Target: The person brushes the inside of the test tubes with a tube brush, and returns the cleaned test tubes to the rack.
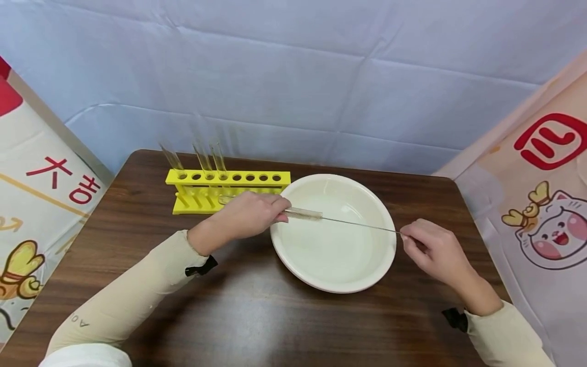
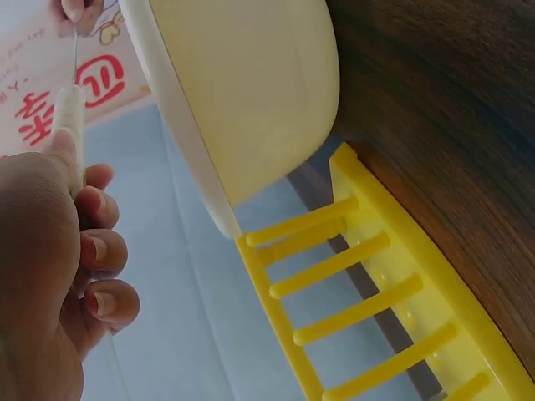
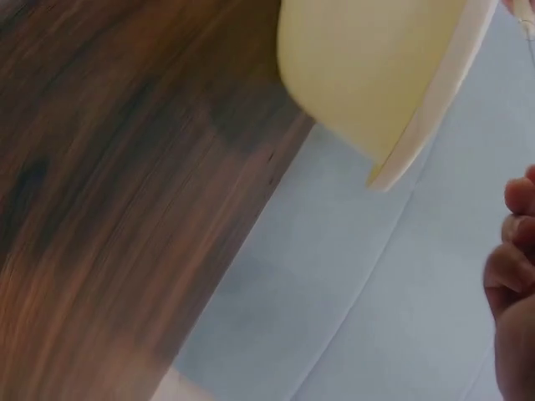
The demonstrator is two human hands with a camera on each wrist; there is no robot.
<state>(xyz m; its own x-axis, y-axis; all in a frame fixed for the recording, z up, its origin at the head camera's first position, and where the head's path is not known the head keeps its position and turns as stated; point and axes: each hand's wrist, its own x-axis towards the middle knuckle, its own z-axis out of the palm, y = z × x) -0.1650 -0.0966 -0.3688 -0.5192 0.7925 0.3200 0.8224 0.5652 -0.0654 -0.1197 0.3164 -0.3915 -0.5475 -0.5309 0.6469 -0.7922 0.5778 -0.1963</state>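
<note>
Over the white basin (image 1: 335, 260), my left hand (image 1: 252, 214) grips a clear glass test tube (image 1: 291, 211) lying almost level. The tube's rounded end shows behind the hand, and its mouth points right. Inside the mouth end sits the pale bristle head of a test tube brush (image 1: 312, 214). Its thin wire handle (image 1: 362, 225) runs across the basin to my right hand (image 1: 435, 250), which pinches the far end just beyond the right rim. In the left wrist view, the fingers (image 2: 104, 251) curl round the tube. The right wrist view shows only part of the right hand (image 3: 518, 259).
A yellow test tube rack (image 1: 243, 178) stands behind the left hand, close to the basin's left rim. Three glass test tubes (image 1: 203, 159) lean in its left holes. Everything rests on a dark wooden table (image 1: 257, 321), with a pale cloth backdrop (image 1: 275, 92) behind.
</note>
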